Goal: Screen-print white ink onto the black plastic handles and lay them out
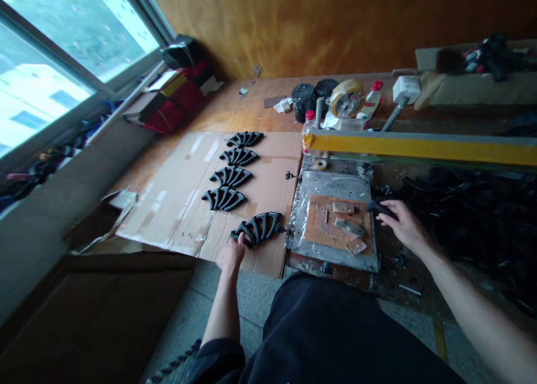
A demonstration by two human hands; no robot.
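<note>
My left hand (230,255) is closed at the near left end of a fanned row of black curved parts (260,227) on a cardboard sheet (176,205). Its thumb lies on top of the end part; the other fingers are mostly hidden. Between the thumb and fingers of my right hand (405,224) is a single black curved part (381,209), raised beside a metal plate (300,227). Several similar fanned rows (230,177) lie farther back on the cardboard. On the plate, a brown board (316,233) carries small clear blocks (349,227).
A big dark heap of black parts (474,227) covers the right side. A yellow-faced bar (386,146) crosses behind the plate. Black tubs (302,101), a tape roll (346,98) and a red-capped bottle (373,98) stand behind it. Red boxes (172,112) sit by the window.
</note>
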